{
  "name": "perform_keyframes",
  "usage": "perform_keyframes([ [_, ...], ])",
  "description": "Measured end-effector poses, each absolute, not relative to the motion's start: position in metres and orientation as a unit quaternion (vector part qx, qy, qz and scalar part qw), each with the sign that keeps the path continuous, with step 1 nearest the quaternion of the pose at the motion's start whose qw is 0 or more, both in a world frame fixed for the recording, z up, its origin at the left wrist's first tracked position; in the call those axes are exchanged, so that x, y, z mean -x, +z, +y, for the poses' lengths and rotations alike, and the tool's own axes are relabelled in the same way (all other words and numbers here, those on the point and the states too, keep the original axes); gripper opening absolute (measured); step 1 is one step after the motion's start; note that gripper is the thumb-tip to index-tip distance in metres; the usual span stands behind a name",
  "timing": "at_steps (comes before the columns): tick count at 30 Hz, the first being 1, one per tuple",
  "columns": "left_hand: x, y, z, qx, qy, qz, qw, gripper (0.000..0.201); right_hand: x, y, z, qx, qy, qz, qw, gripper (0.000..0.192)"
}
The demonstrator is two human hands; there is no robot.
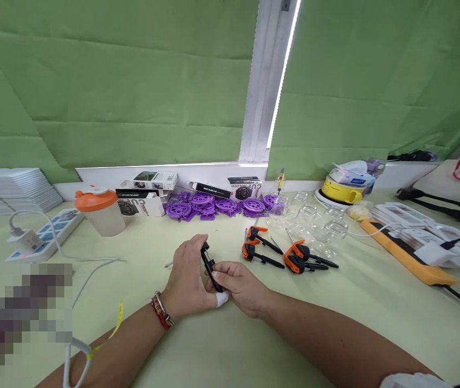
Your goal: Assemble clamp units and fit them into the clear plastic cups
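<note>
Between my two hands is a slim black plastic part [209,264] with a lighter strip along its upper half; its exact kind I cannot make out. My left hand [189,272] grips it from the left, fingers at its top end and the white-wrapped thumb by its lower end. From the right, my right hand [240,283] pinches the lower half between thumb and fingers. A thin metal tip [169,264] shows on the table behind my left hand. Just right of my hands lie several orange-and-black clamp-like pieces [294,257] with metal rods and black arms.
Purple wheel-shaped plastic parts [226,206] line the back, before cup holder boxes [146,205]. Clear glass-like cups [306,215] stand right of them. An orange-lidded shaker [102,210] and white power strip [54,234] are left; an orange power strip [407,253] lies right. A cable [88,280] crosses near my left forearm.
</note>
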State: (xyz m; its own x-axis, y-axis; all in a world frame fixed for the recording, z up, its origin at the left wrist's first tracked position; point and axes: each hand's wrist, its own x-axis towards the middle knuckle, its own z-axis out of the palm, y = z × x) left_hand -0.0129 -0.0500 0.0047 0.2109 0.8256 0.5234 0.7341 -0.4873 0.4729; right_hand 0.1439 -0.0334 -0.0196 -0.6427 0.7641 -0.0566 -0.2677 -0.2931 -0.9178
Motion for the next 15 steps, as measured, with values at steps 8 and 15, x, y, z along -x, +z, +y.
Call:
perform_keyframes([
  [8,0.0116,0.0048,-0.0531,-0.801,0.31,0.509,0.055,0.103,-0.1419,-0.0251,-0.0357,0.257,0.776,-0.468,0.336,0.032],
  [15,0.0102,-0.0008,-0.0536,-0.79,0.315,0.523,0.057,0.103,-0.1371,-0.0177,-0.0368,0.259,0.779,-0.462,0.336,0.033],
])
